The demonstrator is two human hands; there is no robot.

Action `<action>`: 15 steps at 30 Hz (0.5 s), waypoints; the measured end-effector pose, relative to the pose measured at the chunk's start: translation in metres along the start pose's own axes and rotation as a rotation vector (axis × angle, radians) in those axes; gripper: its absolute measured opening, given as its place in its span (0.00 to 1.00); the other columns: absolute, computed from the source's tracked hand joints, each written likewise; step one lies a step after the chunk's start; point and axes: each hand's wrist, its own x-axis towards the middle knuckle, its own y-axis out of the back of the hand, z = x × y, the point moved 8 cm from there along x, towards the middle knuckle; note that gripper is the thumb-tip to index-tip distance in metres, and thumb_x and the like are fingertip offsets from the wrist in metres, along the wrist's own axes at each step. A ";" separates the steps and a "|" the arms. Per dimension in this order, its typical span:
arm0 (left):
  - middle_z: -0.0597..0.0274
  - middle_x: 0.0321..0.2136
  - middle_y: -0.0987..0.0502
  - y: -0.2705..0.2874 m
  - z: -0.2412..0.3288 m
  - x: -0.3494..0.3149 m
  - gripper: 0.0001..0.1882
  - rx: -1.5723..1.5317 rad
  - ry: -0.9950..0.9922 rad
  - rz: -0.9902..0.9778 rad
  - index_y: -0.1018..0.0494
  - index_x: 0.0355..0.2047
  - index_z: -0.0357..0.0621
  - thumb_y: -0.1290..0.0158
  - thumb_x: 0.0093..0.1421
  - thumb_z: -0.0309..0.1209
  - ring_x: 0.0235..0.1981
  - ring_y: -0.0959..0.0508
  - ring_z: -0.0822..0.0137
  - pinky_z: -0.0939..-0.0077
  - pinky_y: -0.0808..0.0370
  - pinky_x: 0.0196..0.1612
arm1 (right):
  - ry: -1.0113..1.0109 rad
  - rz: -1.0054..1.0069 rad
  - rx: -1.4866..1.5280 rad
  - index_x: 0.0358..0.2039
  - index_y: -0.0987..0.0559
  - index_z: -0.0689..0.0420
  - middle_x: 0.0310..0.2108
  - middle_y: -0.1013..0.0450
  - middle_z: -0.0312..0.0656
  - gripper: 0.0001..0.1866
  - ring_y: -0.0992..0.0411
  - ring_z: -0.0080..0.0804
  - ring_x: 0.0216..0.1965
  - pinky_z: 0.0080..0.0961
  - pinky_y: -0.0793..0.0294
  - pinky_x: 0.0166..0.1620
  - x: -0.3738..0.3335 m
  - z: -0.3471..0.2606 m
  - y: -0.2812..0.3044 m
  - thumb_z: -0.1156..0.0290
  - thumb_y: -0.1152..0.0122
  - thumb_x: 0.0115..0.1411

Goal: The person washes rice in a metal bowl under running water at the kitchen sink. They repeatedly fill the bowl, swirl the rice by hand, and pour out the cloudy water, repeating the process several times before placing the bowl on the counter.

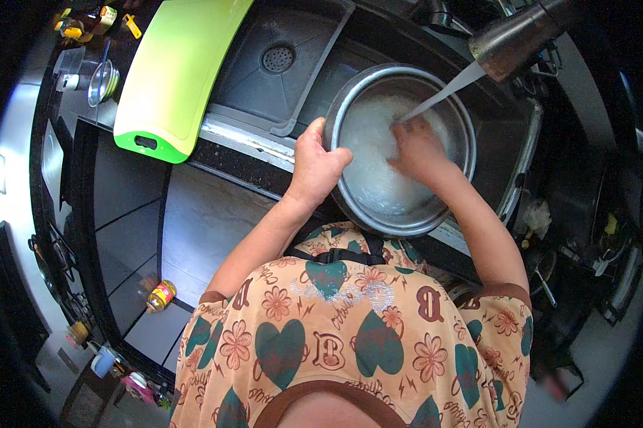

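A large round metal basin (pixel 471 146) sits over the dark sink, partly filled with cloudy whitish water (pixel 368 160). Gripping its left rim is my left hand (pixel 318 162), thumb on top and the other fingers mostly hidden behind the wall. My right hand (pixel 420 151) dips into the water inside the basin, thumb and fingers apart, the tips slightly blurred. From the dark faucet (pixel 507 53) at the upper right, a stream of water (pixel 446 91) falls beside the right fingers. Whatever lies under the cloudy surface cannot be made out.
A green cutting board (pixel 179 68) lies left of the dark sink (pixel 254 89), which has a round drain (pixel 277 58). Bottles (pixel 93 21) and a glass bowl (pixel 104 84) stand at the far left. A jar (pixel 161 294) is at lower left. Utensils hang or lie at right.
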 end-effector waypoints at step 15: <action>0.66 0.28 0.29 -0.004 -0.005 0.006 0.16 0.033 0.040 -0.006 0.32 0.35 0.35 0.54 0.41 0.17 0.28 0.30 0.77 0.84 0.32 0.33 | 0.380 0.106 0.538 0.28 0.26 0.63 0.31 0.28 0.53 0.08 0.29 0.50 0.36 0.44 0.31 0.39 0.010 -0.080 0.003 0.77 0.49 0.45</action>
